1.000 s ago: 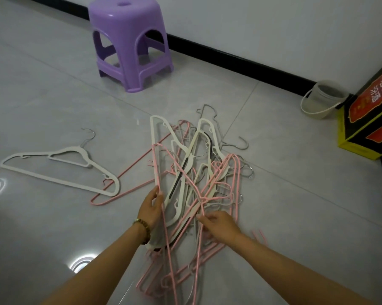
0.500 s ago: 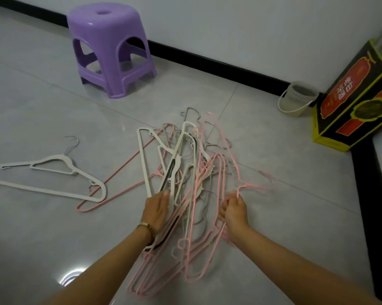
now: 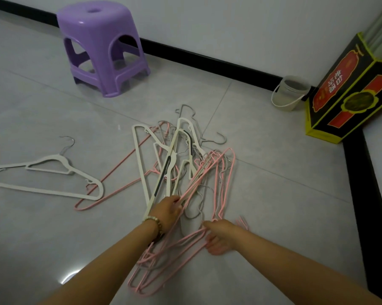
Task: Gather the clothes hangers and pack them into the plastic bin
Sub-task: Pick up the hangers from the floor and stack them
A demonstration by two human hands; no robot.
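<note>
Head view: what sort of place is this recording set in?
Probably a room in a home: a glossy tiled floor, a purple plastic stool by the black skirting board, a carton in the corner, and clothes hangers piled on the floor.

A purple moulded plastic stool [image 3: 102, 40] stands upright on the glossy pale grey tiled floor [image 3: 273, 194], near the far wall. Its top has a small round hole, and arched openings cut through its sides. A black skirting strip [image 3: 207, 58] runs along the foot of the plain white wall [image 3: 229, 23] and turns the corner down the right side. In that corner sits a tall cardboard box [image 3: 348, 95], black with yellow edges and red panels bearing Chinese characters. Just left of it, against the skirting, is a small translucent plastic pail [image 3: 293, 93] with a white handle hanging down its front. A bright light reflection [image 3: 70, 277] shows on the near tiles.
</note>
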